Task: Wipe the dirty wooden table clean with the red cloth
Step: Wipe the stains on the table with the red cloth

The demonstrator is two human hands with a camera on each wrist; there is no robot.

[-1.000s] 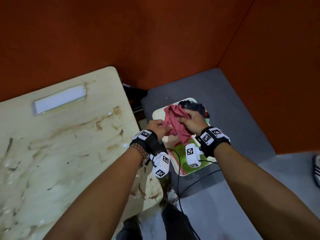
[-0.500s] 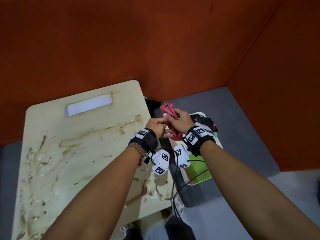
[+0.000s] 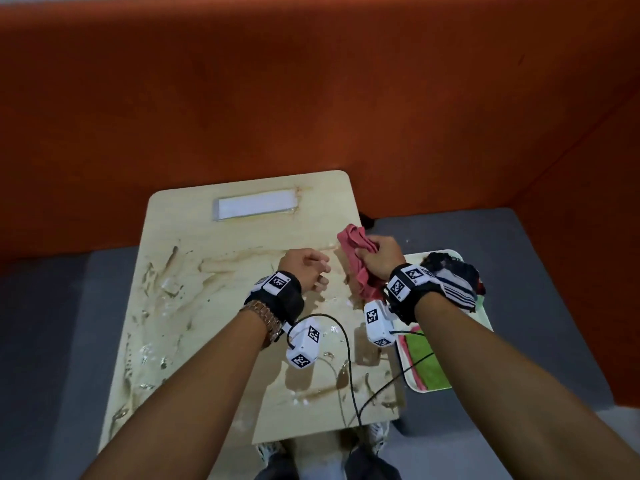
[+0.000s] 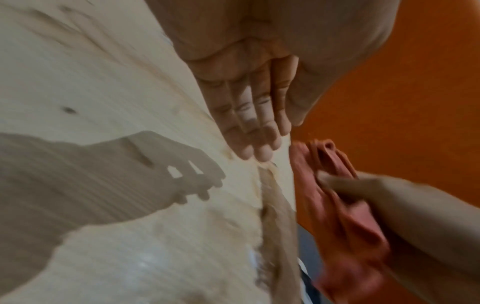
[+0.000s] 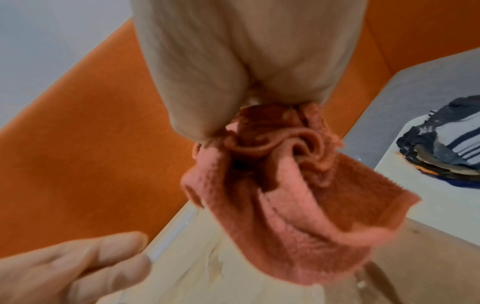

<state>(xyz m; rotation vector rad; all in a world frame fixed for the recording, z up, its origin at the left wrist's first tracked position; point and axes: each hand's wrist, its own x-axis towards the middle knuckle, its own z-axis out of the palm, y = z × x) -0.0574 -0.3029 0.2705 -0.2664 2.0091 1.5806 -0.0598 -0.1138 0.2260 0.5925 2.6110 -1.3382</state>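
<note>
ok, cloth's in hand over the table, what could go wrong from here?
1. The right hand grips the red cloth bunched into a wad, so it may smear the brown streaks rather than lift them.
2. The black cable trails across the wet near part of the wooden table; a wipe there could snag it.
3. The cloth's loose tail hangs near the table's right edge, beside the tray of other cloths, and might push dirt onto it.

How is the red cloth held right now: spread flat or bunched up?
Bunched up. The red terry cloth is gathered in folds inside the right hand, its loose end hanging above the stained wooden table.
</note>
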